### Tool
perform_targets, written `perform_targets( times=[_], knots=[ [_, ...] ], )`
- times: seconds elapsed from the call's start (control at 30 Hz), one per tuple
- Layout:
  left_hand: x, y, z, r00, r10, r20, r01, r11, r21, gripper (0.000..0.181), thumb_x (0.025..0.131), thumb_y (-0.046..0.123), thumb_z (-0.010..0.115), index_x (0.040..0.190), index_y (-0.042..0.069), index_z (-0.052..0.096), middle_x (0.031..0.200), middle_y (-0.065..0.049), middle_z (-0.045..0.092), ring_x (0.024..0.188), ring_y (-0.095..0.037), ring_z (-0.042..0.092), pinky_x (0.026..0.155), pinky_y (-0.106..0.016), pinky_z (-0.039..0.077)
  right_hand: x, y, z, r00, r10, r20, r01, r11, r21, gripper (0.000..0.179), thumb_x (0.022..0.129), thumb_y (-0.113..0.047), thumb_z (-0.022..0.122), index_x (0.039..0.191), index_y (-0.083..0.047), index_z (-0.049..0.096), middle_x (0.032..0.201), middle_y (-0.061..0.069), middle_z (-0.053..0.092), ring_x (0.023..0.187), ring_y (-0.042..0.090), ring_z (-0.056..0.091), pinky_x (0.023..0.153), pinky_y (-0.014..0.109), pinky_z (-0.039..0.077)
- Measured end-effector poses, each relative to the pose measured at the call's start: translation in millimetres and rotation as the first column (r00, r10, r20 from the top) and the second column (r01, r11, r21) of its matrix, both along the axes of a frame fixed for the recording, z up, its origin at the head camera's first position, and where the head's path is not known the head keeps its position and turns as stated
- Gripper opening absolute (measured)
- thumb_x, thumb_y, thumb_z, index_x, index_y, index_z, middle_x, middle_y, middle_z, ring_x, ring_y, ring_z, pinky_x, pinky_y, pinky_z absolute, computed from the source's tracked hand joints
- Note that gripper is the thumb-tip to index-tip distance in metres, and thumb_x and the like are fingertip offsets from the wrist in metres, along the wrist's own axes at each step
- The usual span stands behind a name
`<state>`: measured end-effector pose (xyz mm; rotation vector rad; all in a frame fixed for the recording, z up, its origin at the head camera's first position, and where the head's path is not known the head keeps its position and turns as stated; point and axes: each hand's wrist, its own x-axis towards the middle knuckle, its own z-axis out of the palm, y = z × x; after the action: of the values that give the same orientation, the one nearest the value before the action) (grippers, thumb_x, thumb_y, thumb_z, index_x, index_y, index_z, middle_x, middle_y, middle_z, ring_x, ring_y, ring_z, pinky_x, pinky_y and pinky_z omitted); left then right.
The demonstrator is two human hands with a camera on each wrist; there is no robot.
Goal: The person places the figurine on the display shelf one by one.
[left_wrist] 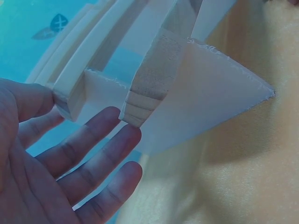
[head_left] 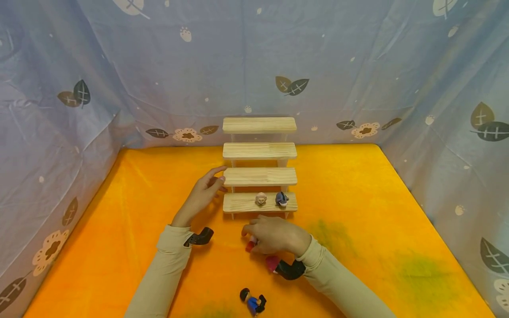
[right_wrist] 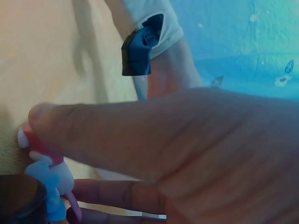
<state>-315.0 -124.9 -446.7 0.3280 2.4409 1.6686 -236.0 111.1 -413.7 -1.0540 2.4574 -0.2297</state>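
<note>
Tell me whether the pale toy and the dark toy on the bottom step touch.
Apart. The head view shows bare wood of the bottom step between the pale toy and the dark toy.

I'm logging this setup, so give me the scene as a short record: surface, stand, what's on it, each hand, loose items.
Surface: orange cloth
Stand: wooden stand with four stepped boards
On lowest board: pinkish figurine and dark bluish figurine, side by side
Left hand: touches the stand's left end
Right hand: pinches a small figurine with red on it, partly hidden
Loose items: blue-and-black figurine nearest the person; pink-topped item by the right wrist, partly hidden
</note>
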Motion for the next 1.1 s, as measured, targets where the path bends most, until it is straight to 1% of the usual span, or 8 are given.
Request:
perform_targets(
  times=[0.1, 0.2, 0.4, 0.5, 0.6, 0.83, 0.93, 1.1],
  knots=[
    [0.3, 0.0, 0.3, 1.000, -0.004, 0.000, 0.004, 1.000, -0.002, 0.048, 0.108, 0.038, 0.048, 0.154, 0.025, 0.043, 0.121, -0.022, 0.067, 0.104, -0.034, 0.070, 0.084, -0.051, 0.058, -0.2, 0.3, -1.5, 1.000, -0.005, 0.003, 0.005, 1.000, 0.013, 0.038, 0.092, -0.032, 0.077, 0.126, -0.019, 0.068, 0.117, 0.000, 0.067, 0.099, 0.012, 0.060, 0.084, 0.027, 0.054],
    [1.0, 0.1, 0.8, 1.000, -0.007, -0.001, 0.007, 1.000, -0.006, 0.048, 0.108, 0.038, 0.048, 0.154, 0.025, 0.043, 0.121, -0.022, 0.067, 0.104, -0.034, 0.070, 0.085, -0.050, 0.058, 0.1, -0.5, -2.5, 1.000, -0.001, -0.008, 0.001, 1.000, 0.020, 0.033, 0.093, -0.030, 0.076, 0.123, -0.020, 0.069, 0.115, 0.000, 0.067, 0.095, 0.011, 0.059, 0.081, 0.026, 0.053],
    [1.7, 0.7, 1.6, 1.000, -0.003, -0.004, 0.003, 1.000, -0.009, 0.048, 0.108, 0.038, 0.048, 0.154, 0.025, 0.043, 0.121, -0.021, 0.068, 0.104, -0.033, 0.070, 0.085, -0.049, 0.058, 2.6, -4.3, -5.6, 0.996, 0.038, -0.084, -0.037, 0.999, 0.015, 0.011, 0.092, -0.028, 0.076, 0.101, -0.023, 0.074, 0.095, -0.005, 0.061, 0.082, 0.007, 0.050, 0.070, 0.021, 0.045],
    [1.8, 0.6, 1.5, 1.000, 0.002, -0.007, -0.002, 1.000, -0.008, 0.048, 0.108, 0.037, 0.048, 0.154, 0.024, 0.044, 0.121, -0.021, 0.068, 0.104, -0.033, 0.071, 0.084, -0.049, 0.058, 4.2, -5.5, -7.2, 0.993, 0.046, -0.105, -0.045, 0.999, 0.015, 0.006, 0.091, -0.027, 0.077, 0.095, -0.024, 0.074, 0.091, -0.007, 0.058, 0.080, 0.006, 0.048, 0.068, 0.020, 0.043],
    [2.3, 0.3, 1.6, 1.000, 0.002, -0.008, -0.002, 1.000, -0.011, 0.048, 0.108, 0.037, 0.049, 0.154, 0.024, 0.043, 0.121, -0.021, 0.068, 0.104, -0.033, 0.071, 0.085, -0.048, 0.058, 4.9, -5.8, -8.4, 0.991, 0.049, -0.121, -0.047, 0.999, 0.022, 0.006, 0.090, -0.028, 0.078, 0.094, -0.025, 0.075, 0.091, -0.006, 0.057, 0.079, 0.006, 0.048, 0.067, 0.020, 0.043],
    [1.2, -0.4, 0.5, 1.000, 0.000, -0.004, 0.000, 1.000, -0.006, 0.048, 0.108, 0.039, 0.048, 0.154, 0.026, 0.043, 0.121, -0.021, 0.068, 0.104, -0.034, 0.070, 0.085, -0.051, 0.058, 3.7, -5.2, -8.0, 0.991, 0.057, -0.119, -0.057, 0.998, 0.001, 0.005, 0.092, -0.026, 0.076, 0.096, -0.025, 0.076, 0.092, -0.006, 0.060, 0.079, 0.006, 0.050, 0.067, 0.019, 0.045],
    [0.2, -0.2, -0.4, 1.000, 0.001, -0.003, -0.001, 1.000, -0.006, 0.048, 0.108, 0.039, 0.048, 0.154, 0.026, 0.044, 0.121, -0.021, 0.068, 0.104, -0.034, 0.070, 0.085, -0.051, 0.058, 3.2, -5.1, -8.0, 0.990, 0.066, -0.125, -0.068, 0.998, -0.014, 0.007, 0.093, -0.028, 0.075, 0.098, -0.023, 0.075, 0.093, -0.006, 0.060, 0.080, 0.005, 0.051, 0.069, 0.019, 0.046],
    [-1.3, 0.9, -2.1, 1.000, 0.008, -0.009, -0.008, 1.000, 0.003, 0.047, 0.108, 0.038, 0.048, 0.153, 0.025, 0.045, 0.119, -0.022, 0.068, 0.102, -0.034, 0.070, 0.084, -0.050, 0.058, 2.6, -6.0, -7.5, 0.986, 0.081, -0.142, -0.087, 0.996, -0.035, 0.013, 0.093, -0.033, 0.075, 0.099, -0.022, 0.072, 0.089, -0.007, 0.058, 0.078, 0.006, 0.050, 0.067, 0.021, 0.045]
  ],
)
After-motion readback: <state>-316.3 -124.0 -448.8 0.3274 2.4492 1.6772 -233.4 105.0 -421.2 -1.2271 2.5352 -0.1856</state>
